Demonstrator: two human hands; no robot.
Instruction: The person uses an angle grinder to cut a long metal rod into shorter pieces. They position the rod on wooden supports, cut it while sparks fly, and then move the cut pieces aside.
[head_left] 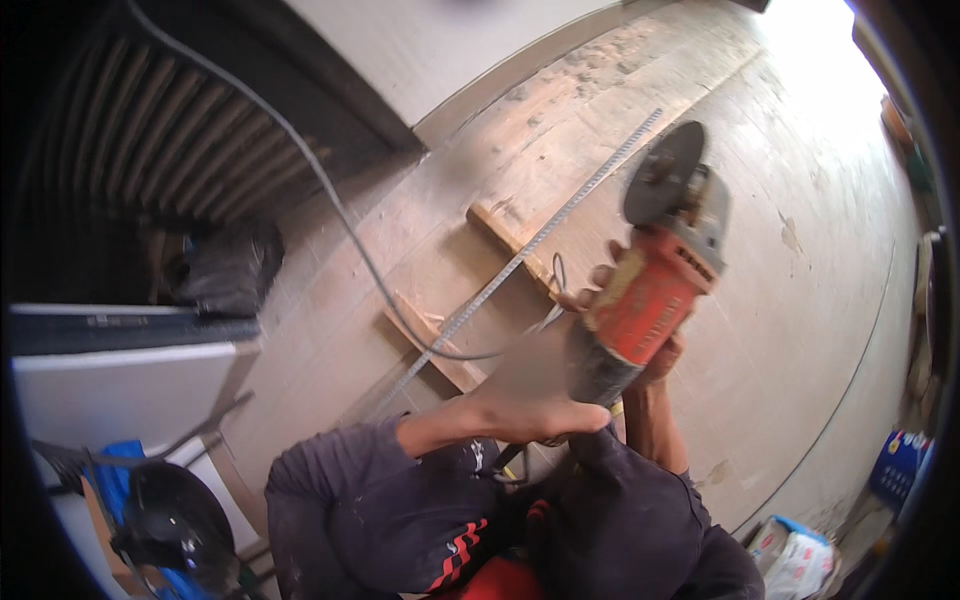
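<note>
An orange and black angle grinder (640, 305), with a dark cutting disc (660, 172) at its top end, is held up at the middle right. My left hand (547, 405) grips its dark rear end, partly smeared. My right hand (660, 362) holds the body from behind and is partly hidden by it. Below the tool, a long ribbed steel bar (520, 260) lies across two wooden pieces (492, 225) on the tiled floor (780, 320). A grey cable (350, 240) loops from the upper left toward the tool.
A dark slatted metal panel (160, 130) stands at upper left beside a white wall (470, 50). Black bags (225, 270), white boards (130, 370) and a black round object (175, 525) crowd the left. A blue crate (900, 465) and white sack (795, 550) sit at lower right.
</note>
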